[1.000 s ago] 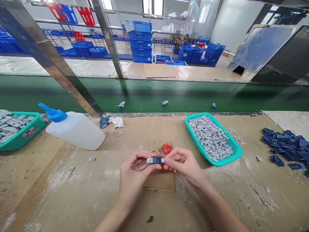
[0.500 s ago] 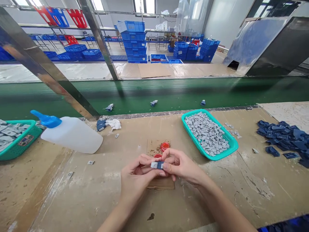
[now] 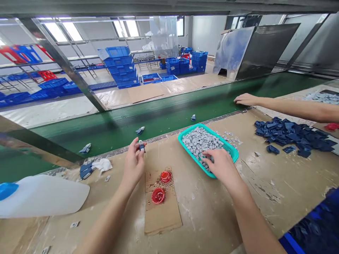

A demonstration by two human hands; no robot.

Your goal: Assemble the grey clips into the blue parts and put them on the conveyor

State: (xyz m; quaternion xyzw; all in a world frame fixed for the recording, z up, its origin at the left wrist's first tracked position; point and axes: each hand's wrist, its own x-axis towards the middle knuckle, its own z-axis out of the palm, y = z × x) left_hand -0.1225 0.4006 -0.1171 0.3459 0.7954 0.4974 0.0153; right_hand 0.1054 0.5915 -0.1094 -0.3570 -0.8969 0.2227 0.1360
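My left hand [image 3: 134, 163] is raised near the belt's edge, its fingers closed on a small navy-and-grey plastic clip [image 3: 141, 145]. Over the teal basket [image 3: 230, 150], my right hand [image 3: 221, 165] reaches down with thumb and forefinger apart. Its fingertips are at the small grey plastic pieces [image 3: 197, 139] that fill the basket; whether they touch one is unclear. Between my forearms lie two red cups [image 3: 158, 195] with glossy red insides, on a cardboard strip [image 3: 162, 225] scattered with crumbs.
Several navy-and-grey clips [image 3: 140, 130] lie on the green belt [image 3: 169, 118]. At right is a pile of navy parts [image 3: 291, 135]; another person's hand [image 3: 245, 99] reaches over the belt. A white bottle [image 3: 50, 195] lies at left, near a crumpled white tissue [image 3: 102, 164].
My hands have parted: the left moved up and left with the clip, the right moved into the teal basket. The view has turned right, and another person's arm has appeared.
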